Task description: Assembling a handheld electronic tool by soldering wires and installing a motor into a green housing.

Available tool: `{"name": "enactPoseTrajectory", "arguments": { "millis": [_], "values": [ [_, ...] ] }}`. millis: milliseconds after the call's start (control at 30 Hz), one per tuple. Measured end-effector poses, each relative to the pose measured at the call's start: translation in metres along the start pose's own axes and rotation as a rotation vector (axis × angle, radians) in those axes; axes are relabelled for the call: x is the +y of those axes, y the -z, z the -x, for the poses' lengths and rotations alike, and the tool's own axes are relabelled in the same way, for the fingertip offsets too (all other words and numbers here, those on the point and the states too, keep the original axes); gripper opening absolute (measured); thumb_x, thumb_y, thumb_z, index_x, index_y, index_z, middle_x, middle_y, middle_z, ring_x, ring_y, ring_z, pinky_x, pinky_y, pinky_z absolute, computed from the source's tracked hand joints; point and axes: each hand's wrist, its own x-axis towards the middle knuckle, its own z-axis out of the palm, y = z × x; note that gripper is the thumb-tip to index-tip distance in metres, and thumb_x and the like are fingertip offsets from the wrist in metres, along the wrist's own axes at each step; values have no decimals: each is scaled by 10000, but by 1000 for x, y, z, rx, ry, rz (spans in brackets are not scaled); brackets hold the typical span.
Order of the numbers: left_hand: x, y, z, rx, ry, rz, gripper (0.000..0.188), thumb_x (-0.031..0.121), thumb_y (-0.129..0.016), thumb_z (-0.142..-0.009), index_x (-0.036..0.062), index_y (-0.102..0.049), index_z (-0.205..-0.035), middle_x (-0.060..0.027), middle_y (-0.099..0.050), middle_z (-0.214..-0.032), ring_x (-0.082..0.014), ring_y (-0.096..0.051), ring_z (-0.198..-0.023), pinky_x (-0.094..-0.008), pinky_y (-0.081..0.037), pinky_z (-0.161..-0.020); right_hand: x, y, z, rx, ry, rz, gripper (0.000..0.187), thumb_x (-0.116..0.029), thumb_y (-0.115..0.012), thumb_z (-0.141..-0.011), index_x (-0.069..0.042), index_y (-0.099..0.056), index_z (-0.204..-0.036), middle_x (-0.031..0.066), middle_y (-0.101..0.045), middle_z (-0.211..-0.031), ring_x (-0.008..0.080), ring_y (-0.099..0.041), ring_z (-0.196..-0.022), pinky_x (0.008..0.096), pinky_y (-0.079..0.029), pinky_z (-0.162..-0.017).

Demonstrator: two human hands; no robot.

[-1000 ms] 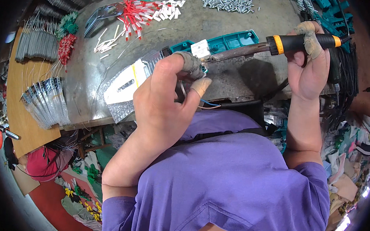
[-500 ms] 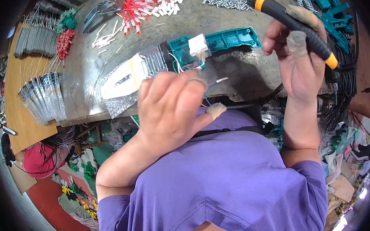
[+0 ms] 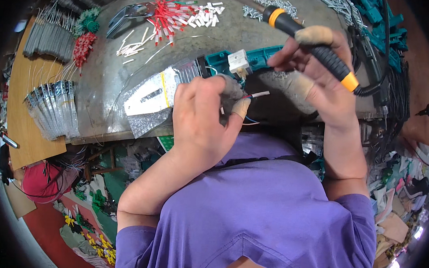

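My left hand point(image 3: 201, 111) is closed in a pinch, thumb and forefinger at thin wires with a white-sleeved end point(image 3: 260, 94). Pale finger covers sit on some fingertips of both hands. Wrapped in my right hand point(image 3: 331, 82) is a soldering iron point(image 3: 304, 39) with a black handle and orange rings, its blurred tip pointing up and left. Between the hands lies a teal plastic housing half point(image 3: 264, 56) with a white block-shaped part point(image 3: 238, 61) on it. Joined at its left is a flat piece in bubble wrap point(image 3: 149, 123) with a yellow band.
Red wire pieces point(image 3: 167, 17), white sleeves point(image 3: 208, 15) and silvery screws point(image 3: 279, 6) lie at the back. Bundled grey wired parts point(image 3: 49, 38) and wrapped strips point(image 3: 55, 108) fill a wooden board on the left. Teal parts point(image 3: 382, 33) and black cables point(image 3: 401, 90) crowd the right.
My left thumb and forefinger have closed on the wires. My right hand has come left and lower with the soldering iron. The whole view has shifted slightly.
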Motion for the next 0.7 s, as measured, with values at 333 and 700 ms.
{"name": "enactPoseTrajectory", "arguments": {
  "millis": [333, 700],
  "values": [
    [1, 6, -6, 4, 346, 256, 436, 20, -745, -778, 33, -438, -1087, -47, -565, -924, -100, -507, -782, -243, -431, -732, 15, -28, -1, -31, -40, 182, 561, 114, -642, -764, -74, -467, -1263, 49, -518, -1001, 130, -588, -891, 283, -512, -808],
    [-1, 8, -7, -52, 247, 101, 408, -8, -720, -724, 26, -497, -1063, -79, -606, -904, -211, -532, -823, -326, -459, -739, 19, -23, -5, -34, 7, 227, 622, 117, -620, -751, -77, -432, -1311, 54, -504, -1014, 122, -587, -890, 279, -503, -799]
  ]
}}
